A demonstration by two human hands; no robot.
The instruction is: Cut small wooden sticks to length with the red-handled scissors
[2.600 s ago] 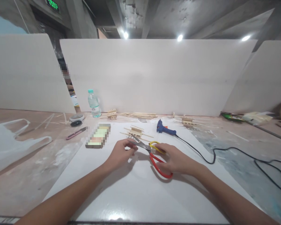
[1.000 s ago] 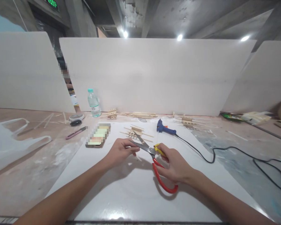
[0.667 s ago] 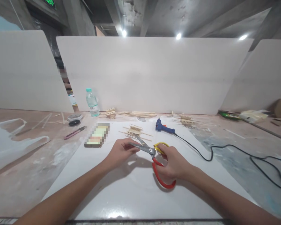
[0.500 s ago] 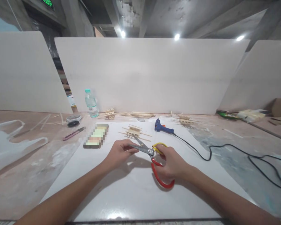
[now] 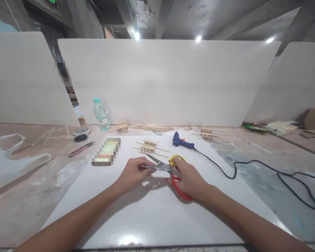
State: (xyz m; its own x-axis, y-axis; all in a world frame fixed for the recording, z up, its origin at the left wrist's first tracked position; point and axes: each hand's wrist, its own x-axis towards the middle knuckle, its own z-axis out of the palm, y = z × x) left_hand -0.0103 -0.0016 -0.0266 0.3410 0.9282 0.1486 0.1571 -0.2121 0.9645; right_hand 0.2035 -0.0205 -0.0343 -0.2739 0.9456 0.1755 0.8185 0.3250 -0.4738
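My right hand (image 5: 190,177) grips a pair of scissors (image 5: 164,168) by its handles, one loop yellow and one red. The blades point left and stand partly apart. Between them shows the pale tip of a thin wooden stick (image 5: 159,163). My left hand (image 5: 136,172) is closed in a pinch right at the blades, seemingly on that stick; most of it is hidden by the fingers and the lower blade. Just beyond the blade tips lies a small wooden cart model (image 5: 149,146) with long thin shafts, on the white board (image 5: 126,210).
A blue glue gun (image 5: 183,142) with a black cord lies behind my right hand. Left are a blurred-out phone (image 5: 106,151), a pink craft knife (image 5: 80,149) and a plastic bag (image 5: 13,157). Along the back stand a water bottle (image 5: 101,117), wooden sticks (image 5: 152,127) and another model (image 5: 207,133).
The scissor blades have come closer together and turned slightly, with the handles drawn nearer each other. My left hand stays almost in place at the blades.
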